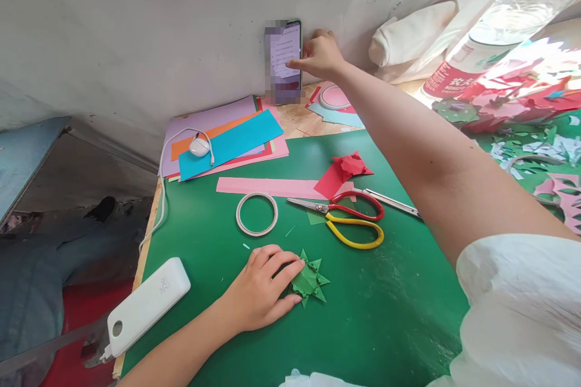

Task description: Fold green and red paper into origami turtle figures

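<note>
My left hand (267, 284) lies low on the green tabletop. Its thumb and fingers close around the left side of a green folded-paper star (309, 279) with pointed tips. At the back, my right hand (323, 55) is at the right edge of an upright phone (287, 63). The thumb reaches over the screen while the other fingers curl by the edge, partly hidden. Between the hands lie scissors (356, 221) with one red and one yellow handle, a roll of tape (256, 214), a pink paper strip (267, 186) and a red folded-paper piece (349, 168).
Colored paper sheets (231, 142) lie at the back left under a white cable. A white power bank (149, 305) sits at the left edge. A craft knife (393, 202) is beneath my right forearm. At right stand a water bottle (472, 57) and paper scraps (540, 154).
</note>
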`<state>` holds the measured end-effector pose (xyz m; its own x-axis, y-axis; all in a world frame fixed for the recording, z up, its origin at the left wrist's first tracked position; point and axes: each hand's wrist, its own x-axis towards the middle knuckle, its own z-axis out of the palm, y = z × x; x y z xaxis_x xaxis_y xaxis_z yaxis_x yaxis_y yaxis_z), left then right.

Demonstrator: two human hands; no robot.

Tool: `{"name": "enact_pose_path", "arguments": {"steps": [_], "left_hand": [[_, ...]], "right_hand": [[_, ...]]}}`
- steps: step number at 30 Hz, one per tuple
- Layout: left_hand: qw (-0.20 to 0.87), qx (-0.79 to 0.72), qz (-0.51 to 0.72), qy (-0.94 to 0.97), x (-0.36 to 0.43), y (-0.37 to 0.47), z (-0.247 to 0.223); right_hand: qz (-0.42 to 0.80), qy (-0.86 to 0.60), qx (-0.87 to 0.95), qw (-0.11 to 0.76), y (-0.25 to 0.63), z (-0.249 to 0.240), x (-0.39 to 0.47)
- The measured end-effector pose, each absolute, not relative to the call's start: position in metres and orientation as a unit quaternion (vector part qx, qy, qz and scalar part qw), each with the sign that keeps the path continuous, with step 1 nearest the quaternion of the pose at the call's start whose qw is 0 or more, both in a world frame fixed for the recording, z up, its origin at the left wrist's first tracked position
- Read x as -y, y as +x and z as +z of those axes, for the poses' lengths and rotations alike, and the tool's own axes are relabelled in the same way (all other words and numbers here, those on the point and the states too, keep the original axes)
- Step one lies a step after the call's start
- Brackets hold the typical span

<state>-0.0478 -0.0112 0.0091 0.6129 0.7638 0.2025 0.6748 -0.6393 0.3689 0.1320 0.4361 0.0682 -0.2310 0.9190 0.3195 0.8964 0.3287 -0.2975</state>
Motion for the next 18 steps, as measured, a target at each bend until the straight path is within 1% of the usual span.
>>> {"name": "enact_pose_path", "arguments": {"steps": [7, 12, 18], "left_hand": [[0.127, -0.406, 0.17, 0.889, 0.012, -0.047, 0.009], [0.13, -0.406, 0.167, 0.889, 0.012, -0.047, 0.009], [0.132, -0.406, 0.163, 0.89, 0.012, -0.047, 0.008]], "right_hand": [[0.066, -0.605, 0.756, 0.243, 0.127, 0.073, -0.434], [0.114, -0.636, 0.726, 0.234, 0.119, 0.08, -0.439], [0.118, -0.619, 0.742, 0.229, 0.124, 0.082, -0.439]]}}
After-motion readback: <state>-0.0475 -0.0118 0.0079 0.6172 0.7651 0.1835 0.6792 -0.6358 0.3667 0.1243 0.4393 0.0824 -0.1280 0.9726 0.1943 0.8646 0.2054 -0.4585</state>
